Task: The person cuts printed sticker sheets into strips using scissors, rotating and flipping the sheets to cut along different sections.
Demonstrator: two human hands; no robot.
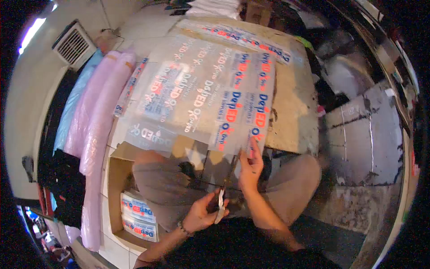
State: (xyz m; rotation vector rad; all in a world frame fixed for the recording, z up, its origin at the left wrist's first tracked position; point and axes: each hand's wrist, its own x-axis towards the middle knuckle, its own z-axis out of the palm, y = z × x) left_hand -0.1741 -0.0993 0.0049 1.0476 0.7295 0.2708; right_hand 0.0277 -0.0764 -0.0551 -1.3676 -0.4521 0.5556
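A translucent plastic sheet printed with red, blue and white lettering (230, 107) lies over a worn wooden board (293, 107). My right hand (251, 168) pinches the sheet's near edge, with fingers pointing away from me. Lower and to the left, my left hand (205, 214) is closed around a small metal tool (221, 207) with a dark part and a shiny silvery part; its exact kind is hard to tell. The tool is apart from the sheet. A bracelet sits on my left wrist.
A cardboard box (115, 197) with printed packs (139, 215) stands at the left, beside my crossed legs. Pink wrapped rolls (101, 107) and a blue one (74, 107) lean farther left. White stacked material (215, 10) lies beyond the board. A grey slab (363, 134) is at the right.
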